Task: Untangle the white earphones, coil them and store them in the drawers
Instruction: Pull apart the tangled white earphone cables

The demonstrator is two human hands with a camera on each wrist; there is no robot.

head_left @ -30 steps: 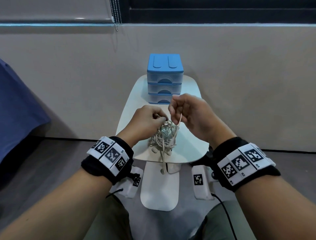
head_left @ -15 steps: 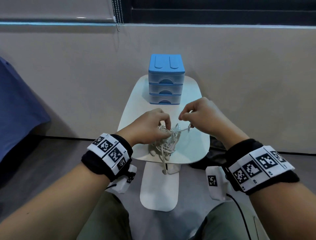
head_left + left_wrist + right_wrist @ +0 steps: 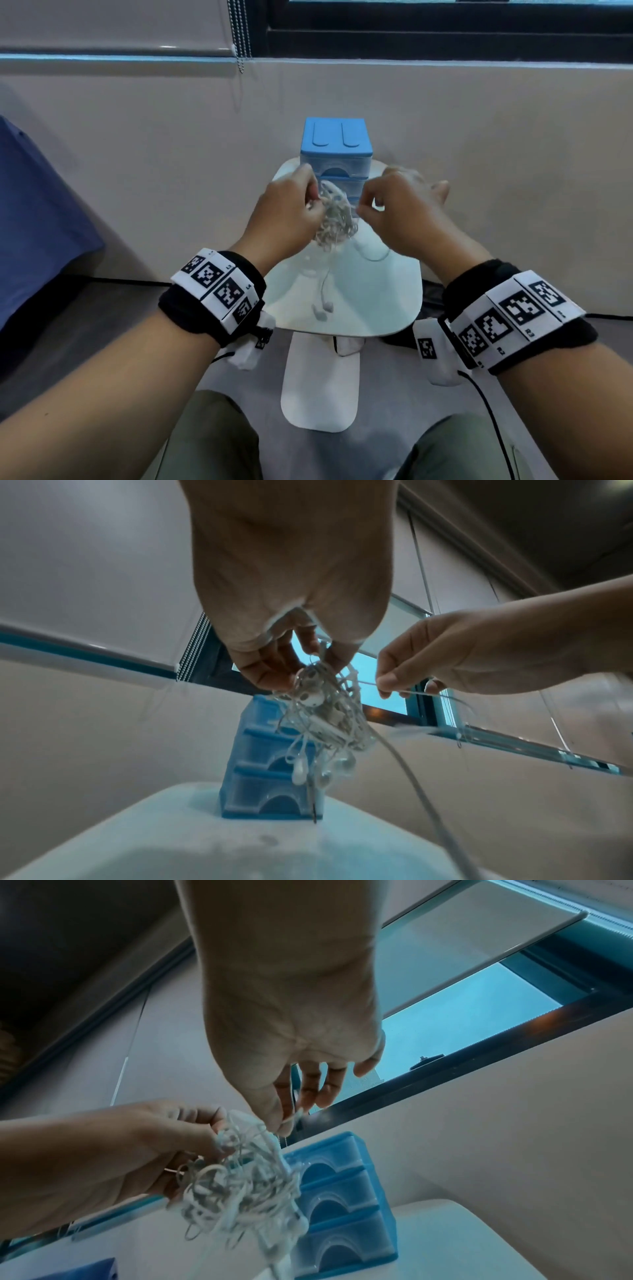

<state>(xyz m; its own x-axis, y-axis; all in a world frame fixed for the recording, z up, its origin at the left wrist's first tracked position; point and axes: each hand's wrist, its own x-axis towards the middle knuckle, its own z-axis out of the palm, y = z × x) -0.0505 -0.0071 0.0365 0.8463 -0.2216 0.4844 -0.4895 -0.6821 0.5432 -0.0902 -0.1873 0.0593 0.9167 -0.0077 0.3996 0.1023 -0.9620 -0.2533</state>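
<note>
We see a smooth white table (image 3: 387, 294) with rounded corners, its glossy top catching a pale reflection, and at its far end a small blue plastic drawer unit (image 3: 336, 144) of three stacked translucent drawers, each with an arched finger recess, all of them closed. Between that unit and us, both hands are raised above the tabletop with the white earphones (image 3: 334, 216) held between them: a dense knot of thin, rubbery cord (blurred in the head view, clearer from the wrists). The left hand (image 3: 287, 212) grips the knot at its upper left, fingers and thumb curled into the loops. The right hand (image 3: 400, 212) pinches a single strand between thumb and forefinger just beside the knot, its other fingers loosely spread behind. A slack loop of cord sags below the right hand toward the table, and two smooth rounded earbuds (image 3: 323, 310) dangle low on thin leads near the table's front edge. Compared with half a second ago, the bundle has been lifted from just over the tabletop to the height of the drawers, and the hands sit higher and farther forward, with more cord hanging free beneath.
</note>
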